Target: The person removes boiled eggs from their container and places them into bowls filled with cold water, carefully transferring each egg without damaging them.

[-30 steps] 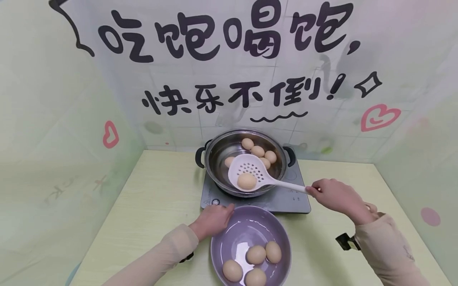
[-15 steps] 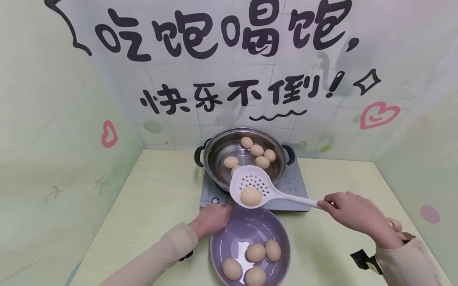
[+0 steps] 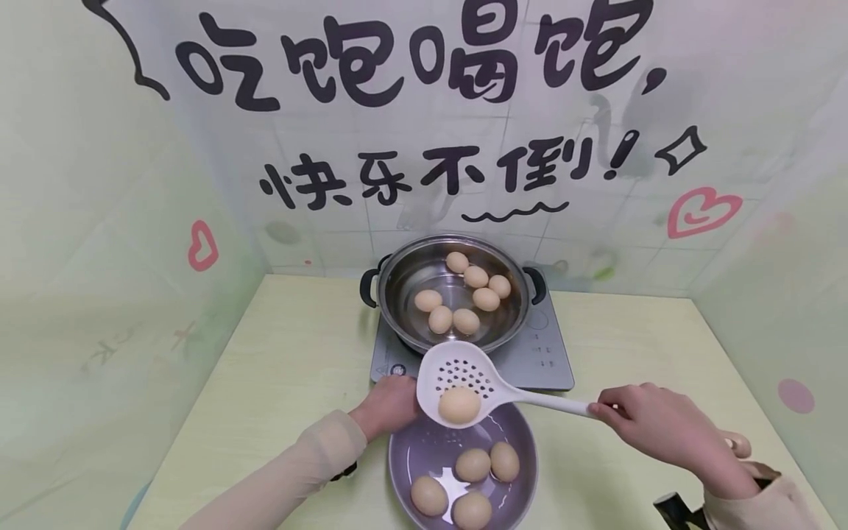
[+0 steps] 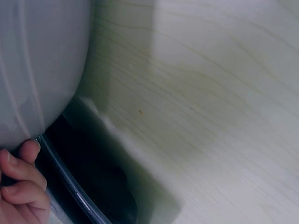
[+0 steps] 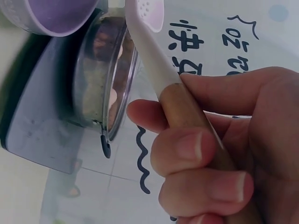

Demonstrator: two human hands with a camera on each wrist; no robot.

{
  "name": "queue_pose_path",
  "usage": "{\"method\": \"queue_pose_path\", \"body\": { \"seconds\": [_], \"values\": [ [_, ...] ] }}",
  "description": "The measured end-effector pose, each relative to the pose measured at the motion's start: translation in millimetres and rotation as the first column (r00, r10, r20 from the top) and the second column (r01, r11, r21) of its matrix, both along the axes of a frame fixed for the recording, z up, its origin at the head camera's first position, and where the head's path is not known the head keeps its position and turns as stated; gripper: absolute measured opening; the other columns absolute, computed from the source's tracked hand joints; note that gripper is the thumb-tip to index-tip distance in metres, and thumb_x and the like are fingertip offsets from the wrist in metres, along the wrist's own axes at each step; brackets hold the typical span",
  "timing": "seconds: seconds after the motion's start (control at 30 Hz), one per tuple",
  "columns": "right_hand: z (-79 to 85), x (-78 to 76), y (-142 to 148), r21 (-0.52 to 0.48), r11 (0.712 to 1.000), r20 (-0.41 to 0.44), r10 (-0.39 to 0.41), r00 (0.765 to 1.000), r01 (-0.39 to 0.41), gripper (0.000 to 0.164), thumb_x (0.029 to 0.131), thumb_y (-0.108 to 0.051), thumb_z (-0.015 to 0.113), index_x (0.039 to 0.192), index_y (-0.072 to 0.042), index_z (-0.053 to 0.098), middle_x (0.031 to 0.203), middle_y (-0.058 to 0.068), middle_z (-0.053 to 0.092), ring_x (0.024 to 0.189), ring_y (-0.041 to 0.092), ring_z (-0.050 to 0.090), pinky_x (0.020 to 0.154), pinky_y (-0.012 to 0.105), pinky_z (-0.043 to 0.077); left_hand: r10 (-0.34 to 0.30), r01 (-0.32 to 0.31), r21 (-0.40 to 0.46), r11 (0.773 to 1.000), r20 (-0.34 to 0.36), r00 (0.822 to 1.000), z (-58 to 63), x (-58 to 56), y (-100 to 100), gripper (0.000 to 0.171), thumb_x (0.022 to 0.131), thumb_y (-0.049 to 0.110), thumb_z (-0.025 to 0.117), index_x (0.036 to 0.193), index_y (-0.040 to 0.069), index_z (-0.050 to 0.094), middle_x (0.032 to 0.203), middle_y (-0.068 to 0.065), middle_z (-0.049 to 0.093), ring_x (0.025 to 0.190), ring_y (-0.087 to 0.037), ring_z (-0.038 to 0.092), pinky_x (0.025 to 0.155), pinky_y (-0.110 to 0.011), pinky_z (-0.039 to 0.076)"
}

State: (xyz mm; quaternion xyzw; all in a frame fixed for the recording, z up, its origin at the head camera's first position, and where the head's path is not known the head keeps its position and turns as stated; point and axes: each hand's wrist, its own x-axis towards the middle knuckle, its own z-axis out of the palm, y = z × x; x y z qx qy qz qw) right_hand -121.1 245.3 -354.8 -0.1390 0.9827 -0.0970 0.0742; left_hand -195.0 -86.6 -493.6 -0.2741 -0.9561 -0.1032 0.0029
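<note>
My right hand point(image 3: 662, 427) grips the wooden handle point(image 5: 180, 107) of a white slotted spoon point(image 3: 444, 368). One brown egg point(image 3: 460, 405) lies in the spoon's bowl, above the far part of a purple bowl point(image 3: 397, 471). Several eggs point(image 3: 473, 465) sit inside that bowl in the near half. With its fingers curled at the rim, my left hand point(image 3: 387, 406) holds the purple bowl at its far left side. In the left wrist view its fingertips point(image 4: 31, 148) press against the bowl's outer wall.
A steel pot point(image 3: 391, 316) with black side handles holds several more eggs. It stands on a grey induction cooker point(image 3: 550, 361) behind the bowl. A printed curtain point(image 3: 331, 243) closes off the back and sides of the pale wooden table point(image 3: 285, 353).
My right hand has brought the slotted spoon with its egg from over the pot toward me and down, over the purple bowl. The left hand stays at the bowl's rim.
</note>
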Motion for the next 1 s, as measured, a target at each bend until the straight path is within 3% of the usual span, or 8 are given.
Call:
{"method": "queue_pose_path", "body": {
  "seconds": [0.13,0.33,0.6,1.0],
  "values": [
    [-7.4,2.7,-1,-0.005,1.000,0.016,-0.007,1.000,0.007,0.026,0.088,-0.039,0.055,0.065,-0.027,0.050,0.050,-0.013,0.033,0.046,0.002,0.029,0.045,0.024,0.026,-0.006,0.005,-0.025,1.000,-0.017,1.000,-0.5,0.5,0,0.014,0.078,0.018,0.060,0.065,0.013,0.057,0.063,-0.002,0.061,0.057,-0.019,0.057,0.050,-0.032,0.046],
    [-19.4,5.4,-1,-0.018,0.999,0.054,-0.028,0.998,0.029,0.025,0.087,-0.038,0.056,0.065,-0.027,0.050,0.051,-0.013,0.034,0.046,0.002,0.029,0.046,0.023,0.026,-0.058,0.052,-0.064,0.997,-0.099,0.993,-1.7,1.3,0,0.012,0.081,0.018,0.057,0.071,0.012,0.059,0.065,-0.003,0.062,0.059,-0.021,0.060,0.049,-0.034,0.046],
    [-31.4,2.4,0,-0.036,0.999,0.057,-0.037,0.998,0.040,0.022,0.086,-0.035,0.058,0.066,-0.027,0.053,0.051,-0.012,0.036,0.046,0.003,0.032,0.045,0.025,0.027,-0.065,0.054,-0.078,0.995,-0.135,0.989,0.2,1.8,1,0.018,0.087,0.021,0.051,0.098,0.009,0.059,0.065,-0.004,0.062,0.058,-0.023,0.061,0.047,-0.034,0.045],
    [-40.8,1.5,-2,-0.047,0.995,0.052,-0.082,0.995,0.084,0.016,0.085,-0.034,0.059,0.071,-0.026,0.057,0.052,-0.011,0.039,0.048,0.006,0.035,0.047,0.027,0.028,-0.062,0.050,-0.087,0.995,-0.140,0.988,0.3,1.5,1,0.017,0.086,0.018,0.051,0.098,0.008,0.058,0.069,-0.005,0.064,0.060,-0.024,0.062,0.048,-0.035,0.045]
  ]
}}
